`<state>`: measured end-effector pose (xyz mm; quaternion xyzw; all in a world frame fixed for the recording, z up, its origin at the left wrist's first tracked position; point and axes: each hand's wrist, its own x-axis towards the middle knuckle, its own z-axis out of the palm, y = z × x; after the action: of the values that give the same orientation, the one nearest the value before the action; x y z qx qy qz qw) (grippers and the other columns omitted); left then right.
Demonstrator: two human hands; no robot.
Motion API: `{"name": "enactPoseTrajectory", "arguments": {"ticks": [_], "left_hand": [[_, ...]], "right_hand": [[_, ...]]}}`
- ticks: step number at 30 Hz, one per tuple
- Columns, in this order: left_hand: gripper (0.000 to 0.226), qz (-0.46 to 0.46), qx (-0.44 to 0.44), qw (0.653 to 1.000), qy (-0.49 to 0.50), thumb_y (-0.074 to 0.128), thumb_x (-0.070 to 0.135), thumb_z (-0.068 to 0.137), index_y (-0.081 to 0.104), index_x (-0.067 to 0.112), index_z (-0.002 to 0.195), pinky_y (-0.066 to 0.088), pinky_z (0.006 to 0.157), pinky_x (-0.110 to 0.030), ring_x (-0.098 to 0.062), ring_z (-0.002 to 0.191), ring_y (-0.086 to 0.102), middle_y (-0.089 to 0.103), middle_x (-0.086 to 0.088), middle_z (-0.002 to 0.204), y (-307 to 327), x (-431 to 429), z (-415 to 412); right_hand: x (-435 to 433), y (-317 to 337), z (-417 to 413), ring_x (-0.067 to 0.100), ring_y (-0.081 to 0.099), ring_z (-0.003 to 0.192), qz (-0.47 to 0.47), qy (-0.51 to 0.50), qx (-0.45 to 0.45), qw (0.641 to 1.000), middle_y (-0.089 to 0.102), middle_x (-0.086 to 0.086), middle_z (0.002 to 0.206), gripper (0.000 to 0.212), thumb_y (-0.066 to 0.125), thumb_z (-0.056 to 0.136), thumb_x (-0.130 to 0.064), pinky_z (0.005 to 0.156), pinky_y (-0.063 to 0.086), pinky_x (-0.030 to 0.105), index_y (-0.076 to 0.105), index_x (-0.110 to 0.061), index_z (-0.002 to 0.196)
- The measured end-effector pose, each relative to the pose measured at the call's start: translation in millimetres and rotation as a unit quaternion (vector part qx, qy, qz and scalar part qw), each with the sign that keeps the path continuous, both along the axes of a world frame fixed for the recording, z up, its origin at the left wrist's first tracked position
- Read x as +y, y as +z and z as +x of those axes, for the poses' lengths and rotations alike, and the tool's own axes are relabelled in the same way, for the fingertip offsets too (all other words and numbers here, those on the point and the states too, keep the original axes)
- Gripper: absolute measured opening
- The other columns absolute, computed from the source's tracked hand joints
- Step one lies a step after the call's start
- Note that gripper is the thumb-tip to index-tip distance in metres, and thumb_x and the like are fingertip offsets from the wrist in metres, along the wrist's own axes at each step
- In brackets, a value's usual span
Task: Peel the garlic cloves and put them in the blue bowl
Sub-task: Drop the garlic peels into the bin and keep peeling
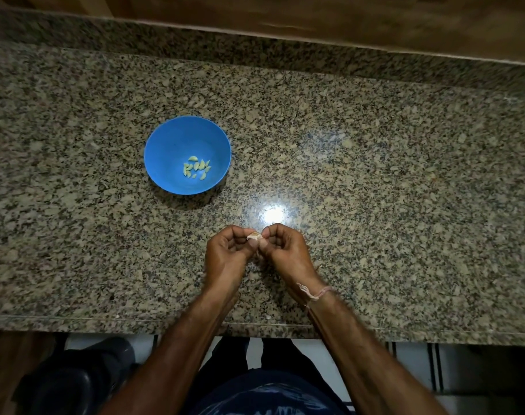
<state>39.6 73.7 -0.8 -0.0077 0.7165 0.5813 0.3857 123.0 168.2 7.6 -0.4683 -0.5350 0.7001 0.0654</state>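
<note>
Papery garlic clove (254, 236) pinched between fingers (265, 233) of both hands.

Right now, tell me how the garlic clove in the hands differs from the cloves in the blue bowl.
The garlic clove in the hands still wears pale papery skin; the peeled cloves look bare and yellow-green. It is pinched between the left hand and the right hand above the granite counter; the peeled cloves lie loose in the blue bowl. All are small.
</note>
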Motion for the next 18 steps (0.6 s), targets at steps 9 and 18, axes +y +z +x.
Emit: {"name": "enactPoseTrajectory", "arguments": {"ticks": [9,18], "left_hand": [[0.014,0.016,-0.035,0.999,-0.008,0.075,-0.007,0.087,0.071,0.005,0.093,0.063,0.08,-0.04,-0.026,0.091,0.075,0.078,-0.012,0.093,-0.1,-3.4,-0.1],[0.014,-0.005,-0.005,1.0,0.015,0.072,-0.008,0.089,0.071,0.004,0.097,0.063,0.074,-0.035,-0.024,0.087,0.076,0.077,-0.013,0.094,0.2,2.6,11.6]], "right_hand": [[-0.5,-2.6,8.0,0.011,0.066,0.071,0.023,0.002,0.002,1.0,0.067,0.006,0.081,0.013,0.075,0.089,0.003,0.066,0.058,0.026,0.068,-0.008,0.091],[0.6,-4.9,8.9,0.008,0.061,0.072,0.044,0.007,-0.014,0.999,0.063,0.0,0.078,0.016,0.073,0.091,0.002,0.067,0.058,0.025,0.067,-0.012,0.09]]}}
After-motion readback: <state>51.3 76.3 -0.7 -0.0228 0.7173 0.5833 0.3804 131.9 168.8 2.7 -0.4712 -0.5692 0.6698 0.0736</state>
